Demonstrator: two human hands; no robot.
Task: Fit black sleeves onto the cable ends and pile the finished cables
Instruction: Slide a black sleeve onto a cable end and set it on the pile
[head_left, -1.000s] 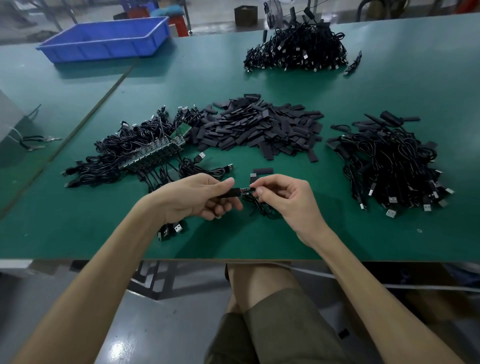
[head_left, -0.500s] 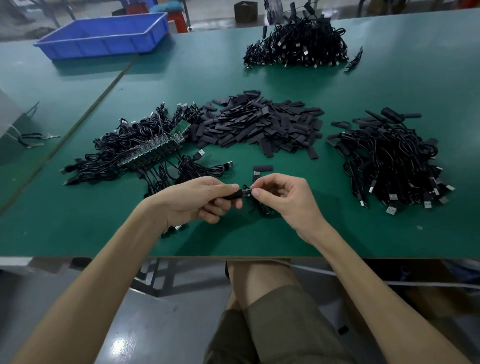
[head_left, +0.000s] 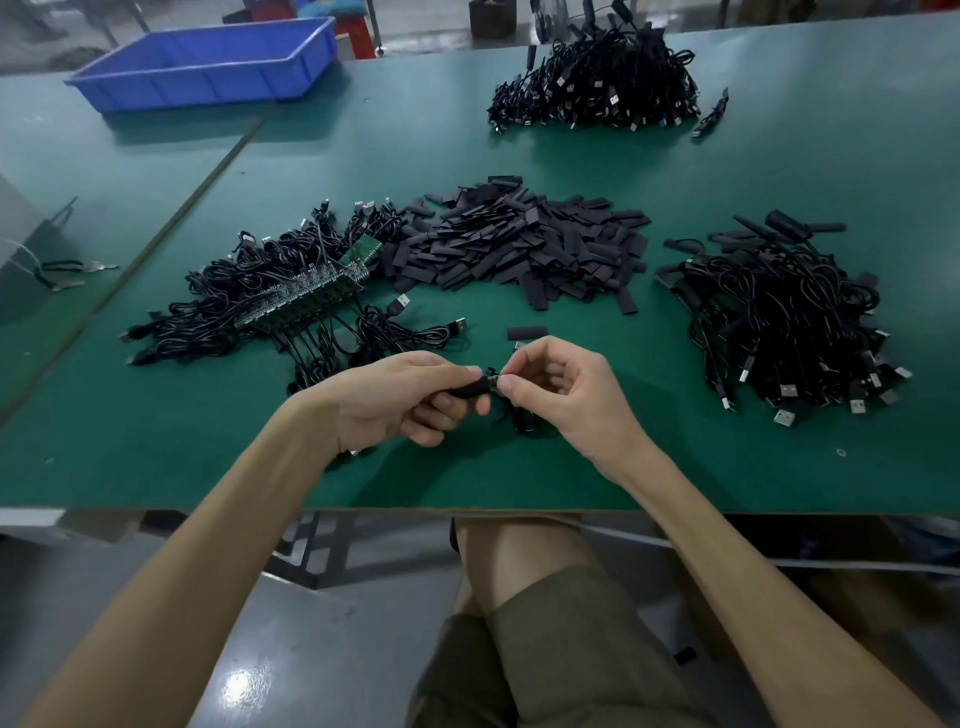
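Green matting covers the workbench (head_left: 779, 467) on which all the work lies. Far beyond the grip and to its left sits a blue plastic tray (head_left: 208, 62). Well to the right of the grip is a heap of black USB cables (head_left: 779, 322), several with sleeves on their ends. Straight beyond the grip lies the pile of loose black sleeves (head_left: 519, 249), and left of that pile a tangle of cables with green circuit boards (head_left: 291, 296). Another cable heap (head_left: 597, 88) rests at the far side of the bench.

The left hand (head_left: 400, 400) and right hand (head_left: 556, 395) meet above the near edge, fingertips almost touching. The left thumb and curled fingers clamp round a black sleeve (head_left: 470, 389). The right thumb and forefinger pinch the cable end (head_left: 492, 375) at the sleeve's mouth; it is small and dark, possibly partly inside the sleeve. The rest of that cable (head_left: 519, 423) hangs in a loop under the right hand. Just beyond the grip lies a single sleeve (head_left: 527, 332) on the matting.
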